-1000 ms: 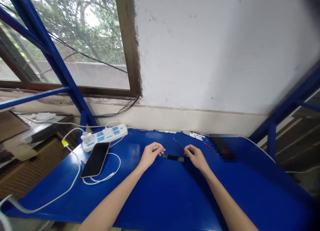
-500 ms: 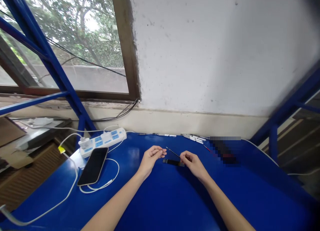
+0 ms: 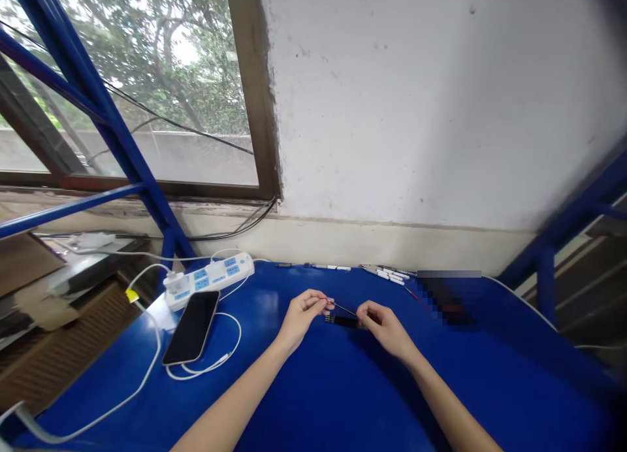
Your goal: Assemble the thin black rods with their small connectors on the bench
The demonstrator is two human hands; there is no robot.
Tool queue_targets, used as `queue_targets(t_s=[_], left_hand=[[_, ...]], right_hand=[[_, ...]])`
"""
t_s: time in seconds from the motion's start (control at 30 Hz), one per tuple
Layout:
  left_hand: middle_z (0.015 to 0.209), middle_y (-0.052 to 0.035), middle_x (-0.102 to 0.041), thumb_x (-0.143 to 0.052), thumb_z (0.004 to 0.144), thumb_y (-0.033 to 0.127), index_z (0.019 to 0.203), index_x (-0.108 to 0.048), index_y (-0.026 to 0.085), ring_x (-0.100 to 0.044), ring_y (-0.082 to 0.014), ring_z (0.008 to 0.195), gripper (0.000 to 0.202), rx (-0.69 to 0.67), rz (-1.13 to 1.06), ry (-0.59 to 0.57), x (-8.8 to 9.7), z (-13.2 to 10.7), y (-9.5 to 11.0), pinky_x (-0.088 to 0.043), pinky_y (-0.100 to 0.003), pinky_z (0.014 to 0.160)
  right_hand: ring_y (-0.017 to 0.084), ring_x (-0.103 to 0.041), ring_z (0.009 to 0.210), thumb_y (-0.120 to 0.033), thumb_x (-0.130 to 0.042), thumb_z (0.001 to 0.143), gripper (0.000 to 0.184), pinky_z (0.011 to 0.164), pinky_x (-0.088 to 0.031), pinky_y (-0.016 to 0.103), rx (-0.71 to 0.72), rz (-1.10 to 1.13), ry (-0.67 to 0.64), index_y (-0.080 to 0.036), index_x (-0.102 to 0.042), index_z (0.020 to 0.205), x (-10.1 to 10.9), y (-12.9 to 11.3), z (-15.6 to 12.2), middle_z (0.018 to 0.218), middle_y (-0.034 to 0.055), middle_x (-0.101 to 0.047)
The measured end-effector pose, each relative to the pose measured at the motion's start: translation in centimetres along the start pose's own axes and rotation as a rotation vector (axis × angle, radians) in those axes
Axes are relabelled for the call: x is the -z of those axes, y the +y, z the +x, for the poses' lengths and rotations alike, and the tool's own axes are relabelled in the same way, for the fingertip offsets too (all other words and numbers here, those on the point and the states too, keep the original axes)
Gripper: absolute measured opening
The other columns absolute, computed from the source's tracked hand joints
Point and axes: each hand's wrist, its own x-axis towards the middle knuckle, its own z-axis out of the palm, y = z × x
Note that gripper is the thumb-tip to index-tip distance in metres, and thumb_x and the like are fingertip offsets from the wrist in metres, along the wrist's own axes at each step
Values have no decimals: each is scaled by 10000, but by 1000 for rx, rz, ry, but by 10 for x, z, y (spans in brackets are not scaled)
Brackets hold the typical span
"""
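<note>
Slim dark rod [image 3: 344,307] spans the space between my two hands, above the blue counter [image 3: 313,400], its left end higher in my view than its right.

Working across from the left, I see a blue metal frame [image 3: 117,135] in front of the window [image 3: 196,80]. A white cable with a yellow tag [image 3: 132,295] runs down past the counter's left side. Next comes a black-screened phone [image 3: 191,328], lying flat just beside a white power strip [image 3: 209,281] that has plugs in it. A white cord [image 3: 223,359] curls round near the phone's right side.

My left hand [image 3: 304,316] has its fingertips bunched at the rod's left end; I cannot tell whether they grip it or merely touch. Just under the rod, near both hands, lies a dark bundle [image 3: 345,322] with pale tips at its left. My right hand [image 3: 381,322] pinches the rod's right end between thumb and fingers and covers part of the bundle from my view.

Farther right, by the wall, white pens [image 3: 390,275] lie grouped, then a thin red stick [image 3: 412,294] beside a pixelated dark patch.
</note>
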Motion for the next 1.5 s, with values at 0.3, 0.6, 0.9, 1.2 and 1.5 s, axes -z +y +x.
queue_targets(t_s=[0.3,0.6,0.9,1.2,1.5], left_hand=[[847,-100,-731,-714,742,420,852,-600,136,-691,-209,807,325,-20,120,-27,2,1,-2,-529,-315,731],[793,-93,-729,-661,781,438,821,-616,142,-687,-190,730,302,-36,312,-88,1,-2,-6,-515,-292,681],[779,-76,-721,-635,807,420,827,-623,151,-679,-190,751,269,-42,377,-137,5,-2,-6,-499,-276,682],[922,-58,-685,-566,842,380,933,-672,186,-629,-176,799,239,-193,620,23,11,2,-5,-479,-278,734],[855,-46,-636,-567,809,187,876,-685,211,-583,-192,782,138,-291,1040,-39,17,-2,-11,-442,-295,724]], right_hand=[[113,-459,572,-576,-579,781,396,552,-381,235,-47,95,122,-181,-568,751,-1,1,2,645,-19,-510],[129,-521,616,-541,-630,752,367,588,-432,253,-25,119,142,-176,-599,753,-3,1,3,702,9,-584],[150,-555,642,-345,-512,865,199,613,-409,263,132,-349,3,-208,-653,835,-2,-3,-5,735,15,-648],[198,-577,755,-245,-497,835,151,708,-444,312,138,-535,184,-208,-641,809,7,17,3,760,44,-626],[202,-575,777,-181,-502,824,181,715,-456,311,95,-612,142,-201,-680,803,4,34,7,794,54,-626]])
